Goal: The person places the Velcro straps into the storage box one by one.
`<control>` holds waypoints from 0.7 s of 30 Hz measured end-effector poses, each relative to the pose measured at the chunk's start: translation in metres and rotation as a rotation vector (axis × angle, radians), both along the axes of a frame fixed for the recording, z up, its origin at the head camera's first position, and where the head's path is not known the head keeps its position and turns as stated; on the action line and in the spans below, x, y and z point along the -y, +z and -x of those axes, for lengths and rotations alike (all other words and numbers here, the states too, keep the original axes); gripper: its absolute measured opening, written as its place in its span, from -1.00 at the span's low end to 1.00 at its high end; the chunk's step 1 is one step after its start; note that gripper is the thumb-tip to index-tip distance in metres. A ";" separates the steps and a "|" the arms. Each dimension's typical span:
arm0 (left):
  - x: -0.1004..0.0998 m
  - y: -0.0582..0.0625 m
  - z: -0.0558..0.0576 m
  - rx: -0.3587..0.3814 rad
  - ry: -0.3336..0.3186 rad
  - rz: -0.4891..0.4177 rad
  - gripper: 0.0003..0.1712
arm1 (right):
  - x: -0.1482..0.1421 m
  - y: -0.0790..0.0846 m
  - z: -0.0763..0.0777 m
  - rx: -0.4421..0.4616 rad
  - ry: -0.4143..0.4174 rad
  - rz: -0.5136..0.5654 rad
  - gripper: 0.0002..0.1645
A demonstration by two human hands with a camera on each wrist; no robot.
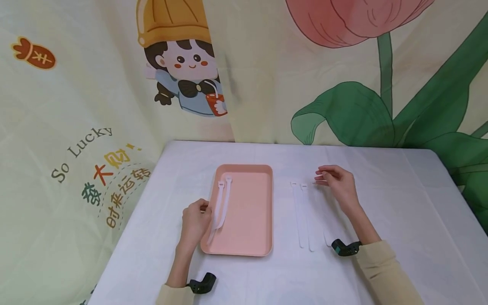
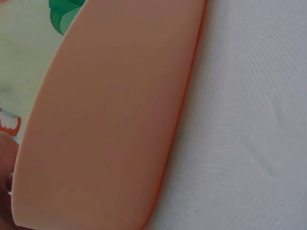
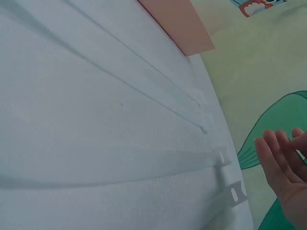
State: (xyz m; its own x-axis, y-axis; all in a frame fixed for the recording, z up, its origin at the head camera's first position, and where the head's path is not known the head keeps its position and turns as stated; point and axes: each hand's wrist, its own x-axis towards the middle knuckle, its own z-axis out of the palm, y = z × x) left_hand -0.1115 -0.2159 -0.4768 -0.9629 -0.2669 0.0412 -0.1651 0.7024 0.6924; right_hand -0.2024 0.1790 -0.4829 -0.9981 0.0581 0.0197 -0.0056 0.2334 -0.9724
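Observation:
A pink tray [image 1: 248, 212] lies on the table with two white slotted-head plastic straps [image 1: 219, 205] along its left side. My left hand [image 1: 195, 222] holds the tray's left rim with curled fingers; its fingertips are hidden. In the left wrist view, the tray's outer wall [image 2: 105, 115] fills much of the picture, the hand at its edge. To the right of the tray lie several more such straps [image 1: 306, 218], heads away from me. My right hand [image 1: 339, 186] hovers by the head of the rightmost strap [image 3: 236, 194], its fingers fairly straight.
A white cloth covers the table [image 1: 411, 203]. Close behind its far edge hangs a printed curtain [image 1: 259, 97] with a cartoon figure and a large flower. Each wrist wears a black camera [image 1: 346, 248].

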 end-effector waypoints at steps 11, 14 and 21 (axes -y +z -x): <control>0.000 0.001 0.004 0.001 0.004 0.002 -0.79 | -0.015 -0.005 0.007 -0.028 -0.095 -0.006 -0.66; 0.001 0.000 0.002 0.000 0.003 0.003 -0.79 | -0.018 -0.006 0.007 0.021 -0.081 -0.027 -0.66; 0.000 0.000 -0.002 0.013 0.001 0.009 -0.79 | -0.023 -0.013 -0.003 0.177 -0.050 -0.138 -0.65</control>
